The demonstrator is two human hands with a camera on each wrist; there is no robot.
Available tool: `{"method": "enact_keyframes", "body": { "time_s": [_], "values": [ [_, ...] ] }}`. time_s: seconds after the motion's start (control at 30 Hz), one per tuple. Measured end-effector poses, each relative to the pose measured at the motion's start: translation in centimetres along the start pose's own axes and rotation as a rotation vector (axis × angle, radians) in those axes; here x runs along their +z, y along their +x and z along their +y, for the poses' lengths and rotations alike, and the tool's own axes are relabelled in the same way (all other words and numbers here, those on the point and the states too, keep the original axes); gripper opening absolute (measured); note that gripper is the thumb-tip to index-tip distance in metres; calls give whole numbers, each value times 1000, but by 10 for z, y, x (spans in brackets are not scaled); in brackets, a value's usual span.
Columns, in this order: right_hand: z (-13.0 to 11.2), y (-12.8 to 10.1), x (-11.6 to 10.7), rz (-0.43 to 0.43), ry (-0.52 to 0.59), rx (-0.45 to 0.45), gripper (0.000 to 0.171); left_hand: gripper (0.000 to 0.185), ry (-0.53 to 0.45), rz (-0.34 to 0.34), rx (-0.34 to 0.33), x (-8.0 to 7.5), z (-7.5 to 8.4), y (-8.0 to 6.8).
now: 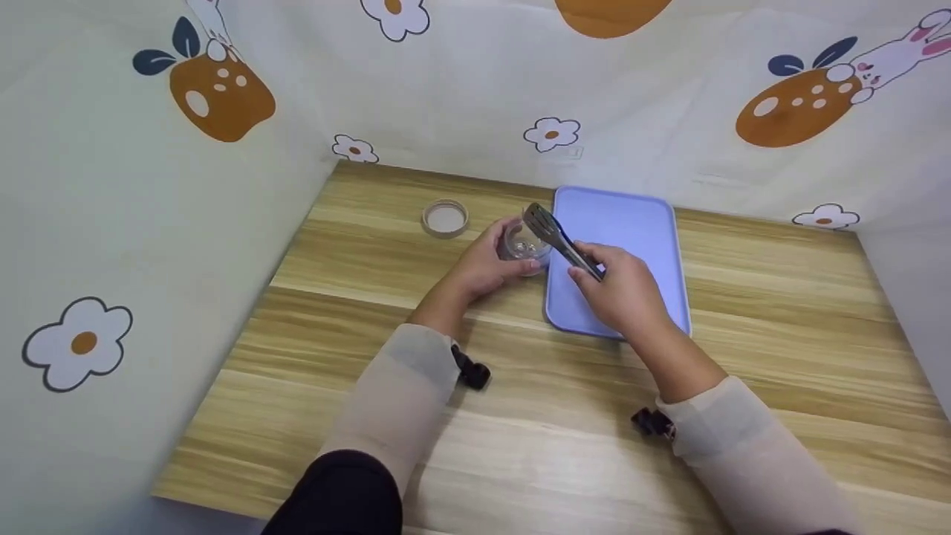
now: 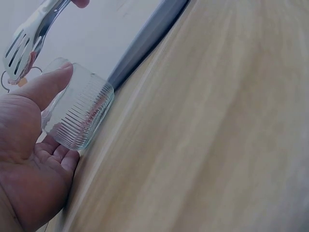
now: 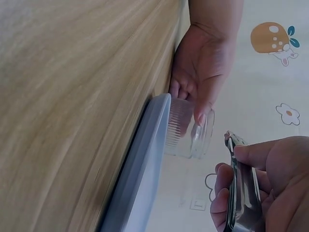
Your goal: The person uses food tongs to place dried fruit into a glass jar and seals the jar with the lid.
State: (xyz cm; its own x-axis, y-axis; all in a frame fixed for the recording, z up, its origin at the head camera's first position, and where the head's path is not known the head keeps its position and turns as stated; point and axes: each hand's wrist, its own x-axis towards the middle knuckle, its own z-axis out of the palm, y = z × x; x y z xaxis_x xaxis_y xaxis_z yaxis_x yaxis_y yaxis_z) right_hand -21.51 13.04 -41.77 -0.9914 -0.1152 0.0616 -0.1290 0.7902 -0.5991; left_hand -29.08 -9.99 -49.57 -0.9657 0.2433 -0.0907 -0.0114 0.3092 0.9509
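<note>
A small clear ribbed glass jar (image 1: 522, 247) (image 2: 79, 112) (image 3: 187, 129) stands on the wooden table beside the left edge of a lilac tray (image 1: 615, 253) (image 3: 141, 171). My left hand (image 1: 484, 261) (image 2: 34, 145) (image 3: 200, 72) holds the jar, thumb and fingers round its side. My right hand (image 1: 622, 288) (image 3: 263, 183) grips metal tongs (image 1: 556, 236) (image 2: 30, 36) (image 3: 243, 191) over the tray. The tongs' slotted tips hover just above the jar's mouth. What lies inside the jar is not clear.
A round jar lid (image 1: 445, 218) lies on the table to the left of the jar. Patterned cloth walls (image 1: 134, 186) close in the table at the left, back and right. The wooden table (image 1: 565, 431) stretches toward me in front.
</note>
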Motion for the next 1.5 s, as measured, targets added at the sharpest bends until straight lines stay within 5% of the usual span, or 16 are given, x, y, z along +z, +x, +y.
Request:
{"method": "enact_keyframes", "body": {
  "time_s": [0.37, 0.67, 0.93, 1.17, 1.5],
  "values": [
    [2, -1, 2, 9, 3, -7, 50, 97, -6, 1, 14, 0, -1, 2],
    [4, -1, 1, -41, -7, 66, 78, 100, 24, 11, -12, -1, 0, 1],
    [8, -2, -2, -25, 15, 84, 79, 97, -2, 11, 7, 0, -1, 2],
    [23, 1, -16, 60, 21, 80, 76, 97, -58, -2, 35, -1, -2, 0],
    [59, 6, -52, 92, 2, 188, 84, 96, -47, -12, 28, -1, -1, 1]
  ]
}}
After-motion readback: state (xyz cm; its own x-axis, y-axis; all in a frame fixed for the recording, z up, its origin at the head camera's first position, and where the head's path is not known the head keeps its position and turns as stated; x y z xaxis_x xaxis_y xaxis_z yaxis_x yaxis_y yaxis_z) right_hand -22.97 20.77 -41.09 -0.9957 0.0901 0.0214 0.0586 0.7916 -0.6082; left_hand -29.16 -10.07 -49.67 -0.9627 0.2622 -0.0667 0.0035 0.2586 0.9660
